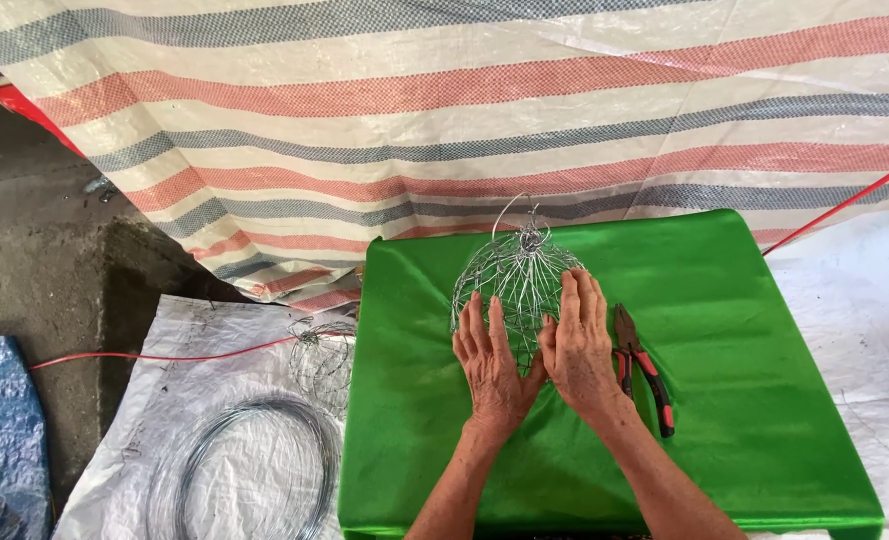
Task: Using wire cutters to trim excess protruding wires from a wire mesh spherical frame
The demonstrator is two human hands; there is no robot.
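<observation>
A round cage of thin silver wire [518, 272], with a hooked wire loop at its top, lies on a green cloth-covered table [745, 330]. My left hand [490, 365] lies flat, fingers spread, on the near left part of the wire cage. My right hand [578, 340] presses flat on its near right side, thumb touching the left hand. Neither hand grips anything. Red-handled pliers [643, 370] lie on the cloth just right of my right hand.
A second wire cage [323, 360] and a coil of wire [255, 470] rest on a white woven sheet [165, 420] left of the table. A striped tarp [465, 100] hangs behind. A red cord [145, 356] crosses the ground; blue plastic [0, 430] lies far left.
</observation>
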